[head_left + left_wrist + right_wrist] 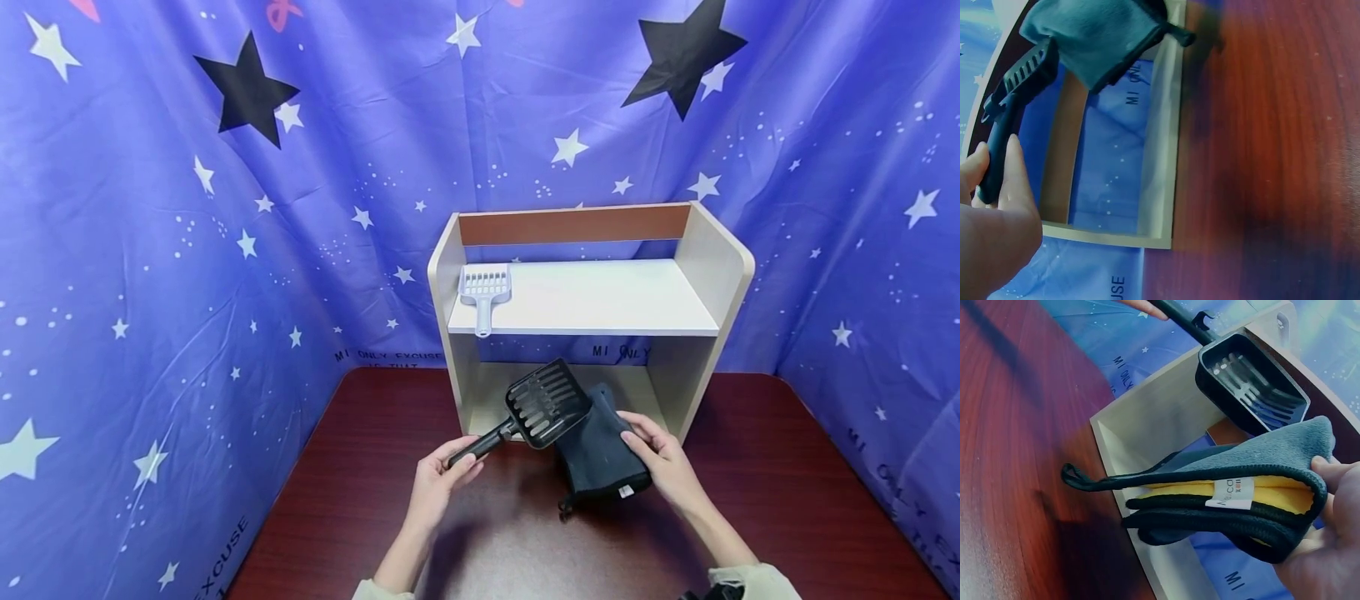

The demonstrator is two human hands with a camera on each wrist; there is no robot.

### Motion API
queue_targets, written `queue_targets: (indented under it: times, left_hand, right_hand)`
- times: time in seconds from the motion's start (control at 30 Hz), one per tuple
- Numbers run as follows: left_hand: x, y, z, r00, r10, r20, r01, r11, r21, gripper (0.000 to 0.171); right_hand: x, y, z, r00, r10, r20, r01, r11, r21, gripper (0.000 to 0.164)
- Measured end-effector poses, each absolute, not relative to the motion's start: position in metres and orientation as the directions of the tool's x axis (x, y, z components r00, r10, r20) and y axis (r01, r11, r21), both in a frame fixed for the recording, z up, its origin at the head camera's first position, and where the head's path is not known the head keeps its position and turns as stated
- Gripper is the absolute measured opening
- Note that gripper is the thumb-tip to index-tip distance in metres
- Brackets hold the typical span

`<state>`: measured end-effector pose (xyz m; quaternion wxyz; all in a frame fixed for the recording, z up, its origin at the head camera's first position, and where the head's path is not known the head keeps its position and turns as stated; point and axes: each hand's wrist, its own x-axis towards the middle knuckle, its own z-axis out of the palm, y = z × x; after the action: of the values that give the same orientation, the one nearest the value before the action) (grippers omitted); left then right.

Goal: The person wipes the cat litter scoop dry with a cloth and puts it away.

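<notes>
My left hand (440,482) grips the handle of a black slotted litter scoop (546,403), its head tilted up to the right. In my right hand (660,457) is a folded dark grey cloth (606,450), pinched at its right side. The right wrist view shows the cloth's (1260,450) yellow inner side, dark edging, a white label and a hanging loop. The scoop's head touches or overlaps the cloth's upper left edge; I cannot tell which. Both are held above the table, in front of the shelf's lower level.
A two-level wooden shelf (714,267) stands at the back of the dark red table (360,467). On its upper board, at the left, lies a pale slotted litter scoop (484,292), handle toward me. Blue star-printed curtains (360,167) surround the table at the back and sides.
</notes>
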<state>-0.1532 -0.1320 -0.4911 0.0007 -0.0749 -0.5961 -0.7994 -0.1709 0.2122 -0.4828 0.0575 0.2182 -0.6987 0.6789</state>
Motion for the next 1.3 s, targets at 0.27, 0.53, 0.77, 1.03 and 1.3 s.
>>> queue_targets:
  times: [0.27, 0.53, 0.77, 1.03, 1.3]
  left_hand:
    - [-0.147, -0.125, -0.500, -0.972, 0.228, 0.056, 0.004, -0.220, 0.975, 0.050]
    - [-0.143, -0.110, -0.506, -0.970, 0.244, 0.007, -0.048, -0.217, 0.975, 0.052]
    - [-0.140, -0.105, -0.510, -0.968, 0.248, -0.029, -0.087, -0.229, 0.969, 0.052]
    - [-0.138, -0.101, -0.509, -0.966, 0.257, -0.034, -0.099, -0.246, 0.964, 0.053]
    - [-0.136, -0.098, -0.505, -0.967, 0.246, -0.059, -0.129, -0.277, 0.952, 0.053]
  right_hand:
    - [-0.173, 0.204, -0.490, -0.912, -0.175, 0.371, -0.354, -0.122, -0.927, 0.033]
    - [-0.174, 0.196, -0.493, -0.912, -0.149, 0.383, -0.357, -0.174, -0.918, 0.033]
    - [-0.172, 0.195, -0.495, -0.913, -0.146, 0.381, -0.355, -0.176, -0.918, 0.033]
    - [-0.169, 0.195, -0.496, -0.925, -0.139, 0.353, -0.334, -0.143, -0.932, 0.033]
    - [-0.166, 0.193, -0.495, -0.920, -0.176, 0.351, -0.327, -0.151, -0.933, 0.031]
